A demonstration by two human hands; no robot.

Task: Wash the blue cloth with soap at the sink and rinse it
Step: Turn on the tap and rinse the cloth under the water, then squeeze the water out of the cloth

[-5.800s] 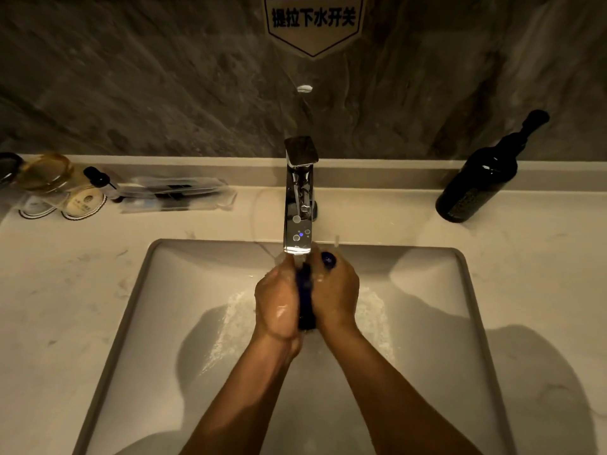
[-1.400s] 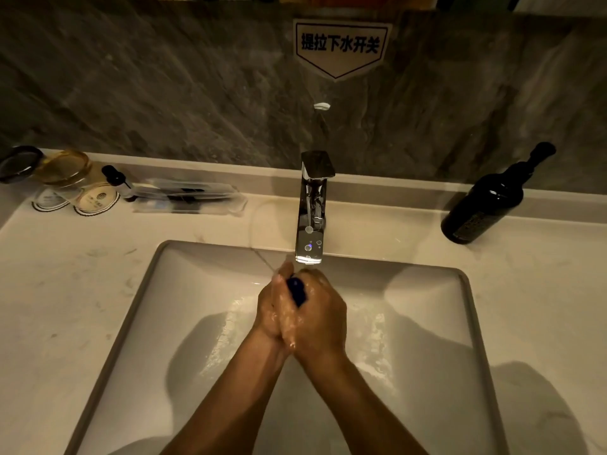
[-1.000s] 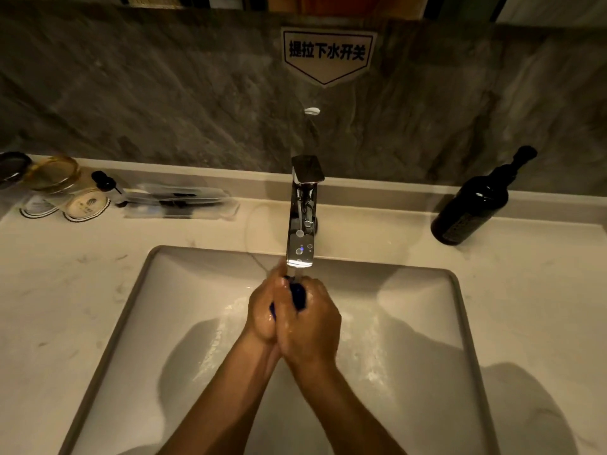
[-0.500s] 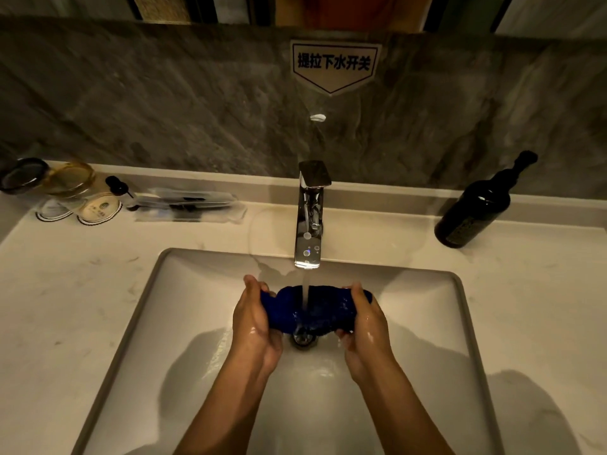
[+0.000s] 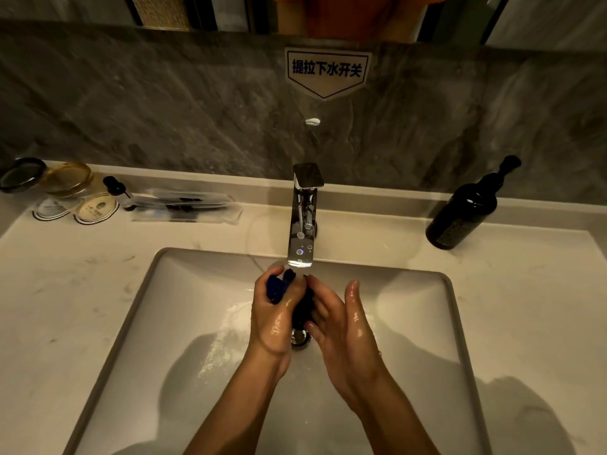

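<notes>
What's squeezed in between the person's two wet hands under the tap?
The head view shows the bunched blue cloth between the left hand and right hand.

Over the white sink (image 5: 184, 323), the left hand (image 5: 274, 315) grips a bunched blue cloth (image 5: 279, 287) just under the chrome faucet (image 5: 303, 221) spout at 12 o'clock. The right hand (image 5: 341, 323), wet and with fingers mostly straight, presses against the cloth's dark lower part from 3 o'clock. The metal drain (image 5: 299, 338) shows between the wrists. On the tabletop (image 5: 65, 290), a dark pump bottle (image 5: 466, 208) stands at 2 o'clock; wrapped toiletries (image 5: 184, 206) and glass cups (image 5: 65, 178) lie at 10 o'clock.
</notes>
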